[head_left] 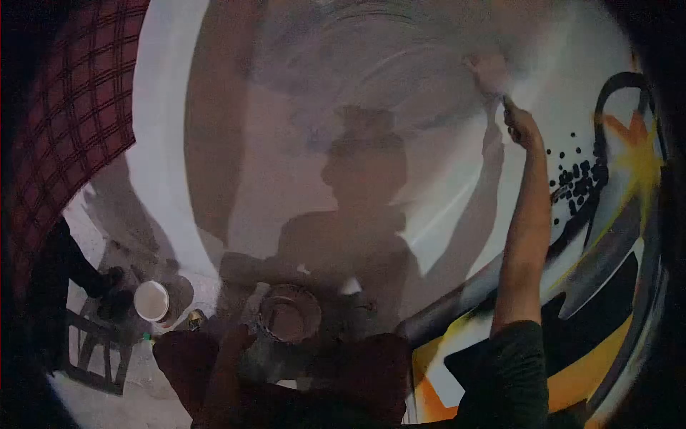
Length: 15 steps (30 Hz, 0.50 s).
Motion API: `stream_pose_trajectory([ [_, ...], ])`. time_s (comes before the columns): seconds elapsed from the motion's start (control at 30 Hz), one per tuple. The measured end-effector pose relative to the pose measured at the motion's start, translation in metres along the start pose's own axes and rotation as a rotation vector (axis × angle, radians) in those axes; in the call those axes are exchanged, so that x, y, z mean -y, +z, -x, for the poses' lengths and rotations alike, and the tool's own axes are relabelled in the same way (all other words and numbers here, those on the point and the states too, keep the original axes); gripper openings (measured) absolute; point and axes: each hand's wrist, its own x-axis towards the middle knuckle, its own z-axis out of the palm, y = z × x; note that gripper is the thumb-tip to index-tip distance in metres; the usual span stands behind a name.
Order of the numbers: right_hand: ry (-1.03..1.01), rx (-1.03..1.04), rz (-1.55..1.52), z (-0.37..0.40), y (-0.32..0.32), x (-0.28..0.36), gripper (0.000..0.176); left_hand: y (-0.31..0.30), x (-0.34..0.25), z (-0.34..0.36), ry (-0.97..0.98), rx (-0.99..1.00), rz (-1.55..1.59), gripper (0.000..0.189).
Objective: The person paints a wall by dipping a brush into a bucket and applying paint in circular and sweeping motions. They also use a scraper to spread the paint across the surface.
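My right hand (523,129) is raised at the upper right, its fingers closed round the handle of a flat tool (489,73) that lies against the wall. Whether the tool is a brush or a scraper is unclear. Grey-brown smears cover the wall (421,79) around it. Low and left of centre, my left hand (241,337) is dim in shadow, closed at the edge of a round bucket (289,313). What the bucket holds is too dark to make out. My shadow falls across the middle of the wall.
At the left is a person in a plaid garment (71,107) and dark clothing. A white-topped bucket (151,300), a small gold-coloured object (195,319) and a dark stool or crate (96,350) are on the floor. Yellow, orange and black painting (607,286) covers the right wall.
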Motion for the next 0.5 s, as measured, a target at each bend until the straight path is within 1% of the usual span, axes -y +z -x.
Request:
stream_pose_trajectory([
  [0.03,0.037,-0.029,-0.047,0.006,0.003,-0.014,0.045,0.006,0.003,-0.003,0.032,-0.017,0.035,0.059],
  [0.1,0.012,0.027,-0.351,0.006,0.017,-0.056,0.052,-0.001,-0.013,0.002,0.009,-0.018,-0.018,0.058],
  [0.13,0.109,0.086,-0.425,-0.002,0.032,-0.086,0.054,-0.005,-0.02,0.003,-0.001,-0.018,-0.046,0.058],
  [0.17,0.204,0.145,-0.5,-0.003,0.045,-0.104,0.056,0.005,-0.017,-0.011,0.001,0.034,-0.061,0.058],
  [0.2,0.196,0.049,-0.516,0.029,0.069,-0.102,0.058,0.027,-0.003,-0.036,-0.001,0.085,-0.076,0.058],
  [0.23,0.218,0.096,-0.58,0.035,0.092,-0.123,0.055,0.038,0.004,-0.05,-0.005,0.137,-0.093,0.058],
  [0.27,0.14,0.065,-0.604,0.056,0.118,-0.137,0.054,0.036,0.001,-0.049,0.013,0.126,-0.144,0.058],
  [0.3,0.281,0.106,-0.667,0.084,0.136,-0.133,0.057,0.036,0.001,-0.048,0.017,0.122,-0.163,0.059],
  [0.37,0.288,0.159,-0.714,0.124,0.181,-0.159,0.058,0.032,-0.005,-0.047,0.031,0.112,-0.171,0.059],
  [0.43,0.404,0.223,-0.678,0.166,0.221,-0.182,0.057,0.029,-0.009,-0.044,0.031,0.102,-0.171,0.059],
  [0.5,0.506,0.332,-0.709,0.209,0.26,-0.198,0.053,0.029,-0.006,-0.042,0.024,0.088,-0.161,0.059],
])
